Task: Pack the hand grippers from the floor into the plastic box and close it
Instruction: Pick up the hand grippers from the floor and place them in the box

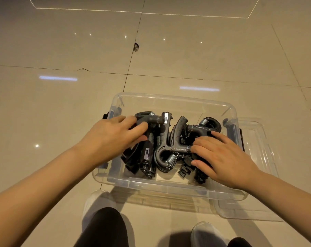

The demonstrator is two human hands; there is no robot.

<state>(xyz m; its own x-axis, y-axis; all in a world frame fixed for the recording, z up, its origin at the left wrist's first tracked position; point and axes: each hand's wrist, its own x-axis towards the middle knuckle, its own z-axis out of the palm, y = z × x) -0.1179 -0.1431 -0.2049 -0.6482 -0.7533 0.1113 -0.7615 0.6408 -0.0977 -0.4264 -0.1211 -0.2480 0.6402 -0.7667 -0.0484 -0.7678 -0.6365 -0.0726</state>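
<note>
Clear box (pixel 169 188) sits on the tiled floor (pixel 62 104), open on top. Grippers (pixel 164 139) are all inside it, a jumbled black pile in two clumps, left and right, springs showing on a few. None visible on the floor around it.

Left hand (pixel 112 138) is in over the box's left wall, palm down, fingers loosely spread and lying on the left clump; fingertips look slightly bent over a handle, can't tell if it's really gripping. Right hand (pixel 222 157) is palm down on the right clump, fingers straight-ish and spread, pressing on top, not wrapped round anything.

Lid (pixel 254 143) lies flat on the floor, touching or just beside the box's right side, partly under its near right corner. Box latches (pixel 106 115) hang loose on both ends.

Two white shoes (pixel 97 204) just beside the box's near edge.
</note>
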